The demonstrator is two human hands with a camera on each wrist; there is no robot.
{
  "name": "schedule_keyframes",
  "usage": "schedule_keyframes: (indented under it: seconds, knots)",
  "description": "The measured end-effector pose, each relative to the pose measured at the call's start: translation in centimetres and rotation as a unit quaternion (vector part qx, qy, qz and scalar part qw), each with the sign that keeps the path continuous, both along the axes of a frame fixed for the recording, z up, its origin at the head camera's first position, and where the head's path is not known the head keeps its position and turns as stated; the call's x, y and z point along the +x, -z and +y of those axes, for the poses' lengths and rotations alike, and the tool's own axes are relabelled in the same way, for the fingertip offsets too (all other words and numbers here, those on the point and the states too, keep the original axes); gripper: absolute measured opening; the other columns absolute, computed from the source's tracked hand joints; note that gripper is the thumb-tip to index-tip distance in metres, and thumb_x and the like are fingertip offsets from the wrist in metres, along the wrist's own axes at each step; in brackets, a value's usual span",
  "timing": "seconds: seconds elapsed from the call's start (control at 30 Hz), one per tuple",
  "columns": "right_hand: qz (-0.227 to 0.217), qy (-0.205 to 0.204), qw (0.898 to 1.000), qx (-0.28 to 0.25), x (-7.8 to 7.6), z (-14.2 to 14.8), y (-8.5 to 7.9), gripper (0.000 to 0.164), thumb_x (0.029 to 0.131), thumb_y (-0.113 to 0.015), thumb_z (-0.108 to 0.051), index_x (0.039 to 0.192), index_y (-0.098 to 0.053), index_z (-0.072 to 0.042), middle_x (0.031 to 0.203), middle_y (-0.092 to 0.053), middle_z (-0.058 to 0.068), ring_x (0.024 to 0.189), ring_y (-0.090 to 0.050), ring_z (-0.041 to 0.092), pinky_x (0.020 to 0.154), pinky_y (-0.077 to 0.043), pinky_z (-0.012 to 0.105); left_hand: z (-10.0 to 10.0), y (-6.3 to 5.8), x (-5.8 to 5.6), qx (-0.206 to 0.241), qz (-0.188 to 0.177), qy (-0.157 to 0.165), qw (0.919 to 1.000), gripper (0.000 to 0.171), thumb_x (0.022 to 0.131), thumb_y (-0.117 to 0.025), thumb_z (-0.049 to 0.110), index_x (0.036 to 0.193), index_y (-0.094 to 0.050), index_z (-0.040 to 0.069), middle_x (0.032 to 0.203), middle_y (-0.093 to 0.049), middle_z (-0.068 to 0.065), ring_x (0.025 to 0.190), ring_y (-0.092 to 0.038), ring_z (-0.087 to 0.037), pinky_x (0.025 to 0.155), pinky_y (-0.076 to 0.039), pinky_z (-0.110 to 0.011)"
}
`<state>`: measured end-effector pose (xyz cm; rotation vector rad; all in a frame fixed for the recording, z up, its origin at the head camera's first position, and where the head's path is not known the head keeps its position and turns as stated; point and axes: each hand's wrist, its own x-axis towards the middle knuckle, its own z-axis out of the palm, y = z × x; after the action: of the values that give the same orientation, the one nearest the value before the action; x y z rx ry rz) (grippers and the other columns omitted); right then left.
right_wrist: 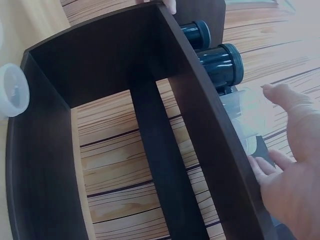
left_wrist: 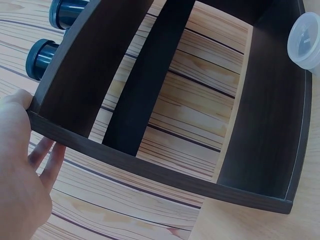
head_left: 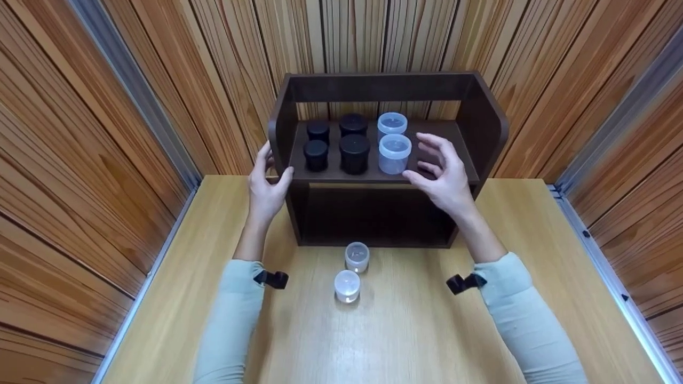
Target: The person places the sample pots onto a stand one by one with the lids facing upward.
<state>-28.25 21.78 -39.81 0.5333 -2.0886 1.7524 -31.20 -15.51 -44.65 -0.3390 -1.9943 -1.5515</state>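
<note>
A dark brown two-level shelf (head_left: 373, 241) stands on the table. At its left side my left hand (head_left: 268, 189) rests, thumb on the front edge of the upper board and fairly straight fingers along the outer side. My right hand (head_left: 445, 178) is spread beside the front clear jar (head_left: 394, 160), its thumb close to the jar's lower right. Behind that jar stands another clear jar (head_left: 392, 121). To their left on the upper board are two larger black jars (head_left: 354, 154) and two smaller black jars (head_left: 316, 156), in front-and-back pairs.
Two small clear jars (head_left: 347, 287) stand on the light wooden table (head_left: 416, 320), in front of the shelf. Wood-plank walls (head_left: 213, 80) enclose the back and sides, with metal rails (head_left: 603, 266) along the table's side edges.
</note>
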Motion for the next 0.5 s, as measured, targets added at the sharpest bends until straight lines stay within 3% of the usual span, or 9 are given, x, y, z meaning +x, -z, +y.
schedule_keyframes:
  seconds: [0.17, 0.3, 0.5]
  knots:
    - [0.024, 0.013, 0.998, -0.054, 1.0, 0.1, 1.0, 0.075, 0.086, -0.084, 0.016, 0.155, -0.055, 0.005, 0.162, -0.055, 0.015, 0.144, -0.061, 0.013, 0.11, -0.059, 0.026, -0.1, 0.2, 0.1, -0.003, 0.003, 0.001, 1.0, 0.066, 0.1, -0.076, 0.002, 0.162, -0.055, 0.001, 0.152, -0.07, -0.022, 0.131, -0.07, -0.041, 0.099, -0.059, -0.027]
    - [0.044, 0.01, 0.997, -0.067, 1.8, 0.2, 1.5, 0.071, 0.085, -0.083, 0.019, 0.15, -0.058, 0.006, 0.158, -0.057, 0.021, 0.14, -0.064, 0.011, 0.109, -0.06, 0.026, -0.1, 0.2, 0.1, -0.005, 0.004, 0.002, 1.0, 0.066, 0.099, -0.076, 0.001, 0.162, -0.055, 0.001, 0.15, -0.071, -0.023, 0.13, -0.07, -0.04, 0.097, -0.062, -0.034]
    - [0.07, -0.006, 0.996, -0.052, 2.7, 0.6, 1.7, 0.069, 0.084, -0.083, 0.02, 0.148, -0.061, 0.005, 0.15, -0.061, -0.001, 0.14, -0.064, 0.016, 0.11, -0.06, 0.027, 0.1, 0.1, -0.2, -0.001, 0.013, 0.005, 0.9999, 0.066, 0.099, -0.076, 0.001, 0.161, -0.054, -0.002, 0.151, -0.07, -0.025, 0.132, -0.069, -0.043, 0.117, -0.055, -0.051]
